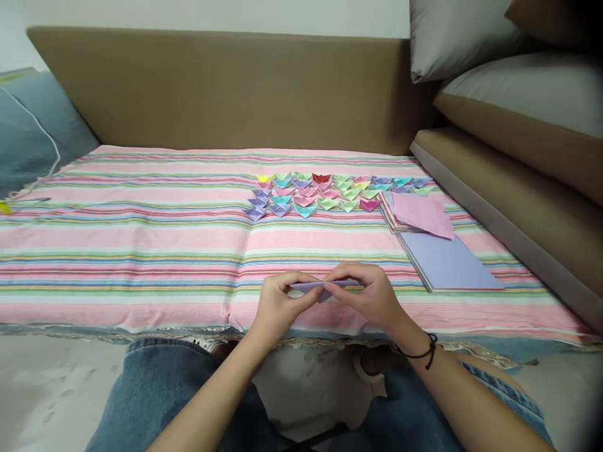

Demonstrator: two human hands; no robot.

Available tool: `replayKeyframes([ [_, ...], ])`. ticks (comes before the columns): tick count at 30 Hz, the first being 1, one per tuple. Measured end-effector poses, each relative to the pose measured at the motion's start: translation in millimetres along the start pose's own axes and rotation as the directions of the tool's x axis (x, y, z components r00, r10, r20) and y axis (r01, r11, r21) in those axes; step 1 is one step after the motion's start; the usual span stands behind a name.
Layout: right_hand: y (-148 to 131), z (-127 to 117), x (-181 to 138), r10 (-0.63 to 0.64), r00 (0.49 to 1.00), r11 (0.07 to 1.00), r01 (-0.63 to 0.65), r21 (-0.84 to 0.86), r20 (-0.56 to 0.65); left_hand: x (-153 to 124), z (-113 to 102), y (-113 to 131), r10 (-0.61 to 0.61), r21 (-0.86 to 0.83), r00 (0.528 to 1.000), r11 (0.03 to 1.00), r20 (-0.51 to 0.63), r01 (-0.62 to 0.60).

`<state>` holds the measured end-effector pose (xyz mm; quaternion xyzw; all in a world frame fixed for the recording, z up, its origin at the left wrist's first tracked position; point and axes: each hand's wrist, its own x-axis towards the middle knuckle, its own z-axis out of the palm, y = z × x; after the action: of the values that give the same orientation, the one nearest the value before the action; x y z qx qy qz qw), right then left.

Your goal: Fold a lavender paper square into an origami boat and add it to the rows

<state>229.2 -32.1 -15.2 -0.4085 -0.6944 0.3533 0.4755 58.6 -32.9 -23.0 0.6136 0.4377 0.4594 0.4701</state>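
Observation:
Between my hands is a small folded piece of lavender paper [308,286], raised over the near part of the striped cloth. My left hand [281,301] pinches its left side between thumb and fingers. From the other side my right hand [365,290] grips it, thumb and fingertips meeting close to the left ones at the middle. A lower point of the paper shows under the fingertips; the fingers cover part of the folds. Beyond the hands, rows of small folded paper boats [305,201] in many colours lie on the cloth.
A stack of lavender paper sheets [452,260] lies at the right, with a pink sheet [421,213] on a smaller stack behind it. Cushions [509,188] rise along the right side. A brown backrest [245,91] stands behind. A white cord [35,119] hangs at far left.

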Motion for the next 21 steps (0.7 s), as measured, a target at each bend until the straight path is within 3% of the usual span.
replayKeyframes([
  [4, -0.2, 2.0, -0.9, -0.018, 1.0, 0.999, 0.018, -0.028, 0.002, -1.0, 0.4, 0.8, -0.007, -0.007, 1.0, 1.0, -0.016, 0.007],
  [10, 1.4, 6.9, -2.9, 0.048, 0.992, 0.999, -0.049, -0.004, -0.119, -0.3, 6.2, -1.3, -0.114, -0.279, 0.993, 0.953, 0.023, 0.116],
  [14, 4.7, 8.5, -2.4, 0.129, 0.987, 0.991, -0.125, 0.046, -0.096, 1.1, 3.8, -0.2, -0.167, -0.158, 0.986, 0.974, -0.014, 0.163],
  [17, 6.2, 6.3, -1.6, 0.16, 0.987, 0.987, -0.16, 0.028, 0.0, 2.4, -0.3, -1.7, -0.174, -0.077, 0.983, 0.981, 0.049, 0.178],
  [19, 7.0, 4.9, -1.8, 0.175, 0.984, 0.984, -0.176, 0.016, 0.03, 2.9, -1.5, -3.8, -0.164, -0.087, 0.982, 0.981, 0.097, 0.173],
  [21, 8.2, 4.9, -2.4, 0.206, 0.978, 0.978, -0.205, 0.035, -0.016, 3.4, -1.4, -5.5, -0.159, -0.125, 0.981, 0.977, 0.113, 0.173],
])
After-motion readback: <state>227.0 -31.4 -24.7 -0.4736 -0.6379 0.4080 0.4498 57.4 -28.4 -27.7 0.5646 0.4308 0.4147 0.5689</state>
